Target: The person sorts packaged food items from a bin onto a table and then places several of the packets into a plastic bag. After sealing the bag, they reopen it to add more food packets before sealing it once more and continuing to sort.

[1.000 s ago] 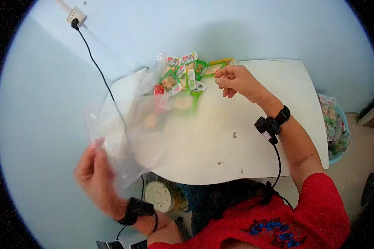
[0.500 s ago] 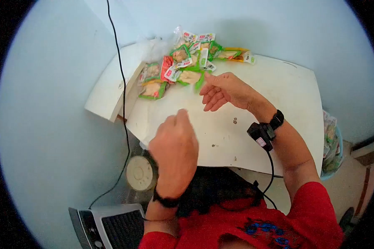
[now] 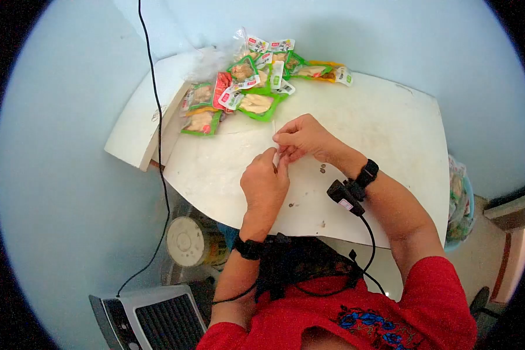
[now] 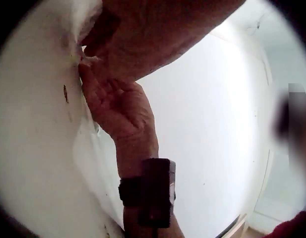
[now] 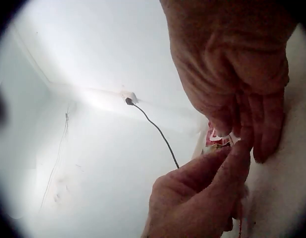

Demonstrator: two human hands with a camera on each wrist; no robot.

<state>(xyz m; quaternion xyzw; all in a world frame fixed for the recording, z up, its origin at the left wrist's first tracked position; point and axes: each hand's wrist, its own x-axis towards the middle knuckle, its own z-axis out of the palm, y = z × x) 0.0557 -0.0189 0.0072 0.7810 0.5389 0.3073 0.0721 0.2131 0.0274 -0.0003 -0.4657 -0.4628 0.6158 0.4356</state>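
Whitish strip sat over the near-middle of the table, long axis roughly near–far; leading end unclear. Left hand and right hand pinched it. Food packets lay far left.

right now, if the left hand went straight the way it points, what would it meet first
Probably the right hand, just ahead of the left hand; whether they touch is unclear.
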